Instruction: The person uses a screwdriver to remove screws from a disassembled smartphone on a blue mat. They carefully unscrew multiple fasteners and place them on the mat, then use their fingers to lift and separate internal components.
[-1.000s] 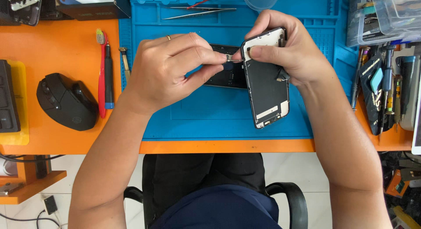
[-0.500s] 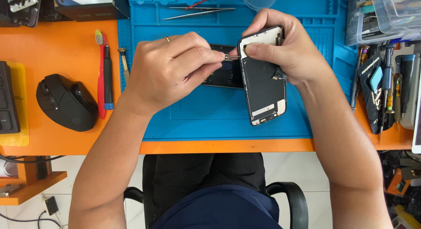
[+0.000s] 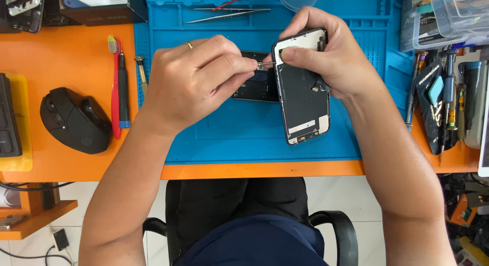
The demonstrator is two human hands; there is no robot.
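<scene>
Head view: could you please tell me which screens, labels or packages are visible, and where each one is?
Phone screen panel: dark rectangle, inner side up, gripped by the right hand on the blue mat.
White sticker: small rectangle near the panel's lower end.
Clear plastic boxes: top right corner.

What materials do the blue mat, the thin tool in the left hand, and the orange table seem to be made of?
Blue mat: probably silicone or soft rubber, matte, with moulded compartments and ridges.
Thin tool pinched in the left hand: looks like metal, since its slim tip shines.
Orange table: smooth, slightly glossy, perhaps laminate or painted board; the look leaves it open.
</scene>
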